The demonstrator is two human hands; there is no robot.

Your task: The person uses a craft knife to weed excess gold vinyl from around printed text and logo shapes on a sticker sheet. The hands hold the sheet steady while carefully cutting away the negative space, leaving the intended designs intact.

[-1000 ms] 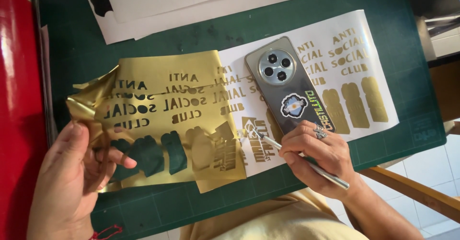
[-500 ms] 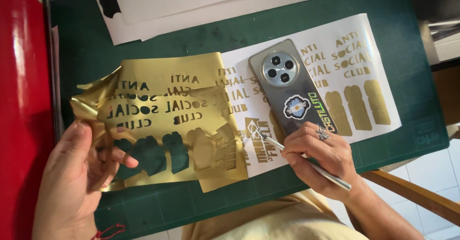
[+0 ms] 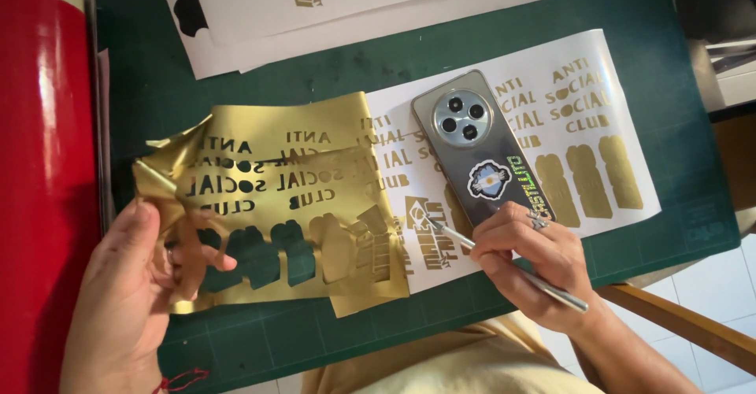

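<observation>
1. Left hand (image 3: 130, 299) comes in from the lower left, palm turned up and inward, fingers (image 3: 206, 258) curled and pinching the left edge of the gold foil sheet (image 3: 283, 205).
2. Gold foil sheet is peeled and crumpled at its left side, with letter and block shapes cut out of it; it lies over the left part of the white backing sheet (image 3: 583, 79), and the green cutting mat (image 3: 315, 71) shows through the holes.
3. Right hand (image 3: 535, 256) comes in from the lower right, wrist bent, fingers closed around a thin metal pick (image 3: 504, 262) in a pen grip; there is a ring on one finger.
4. Pick tip touches the white backing sheet at a small gold logo, just beside the foil's right edge.
5. Grey phone (image 3: 480, 146) lies face down on the backing sheet, tilted, just above the right hand.
6. More white sheets (image 3: 354, 8) lie at the top of the mat.
7. Red roll (image 3: 43, 166) fills the left edge.
8. Mat covers the worktop.
</observation>
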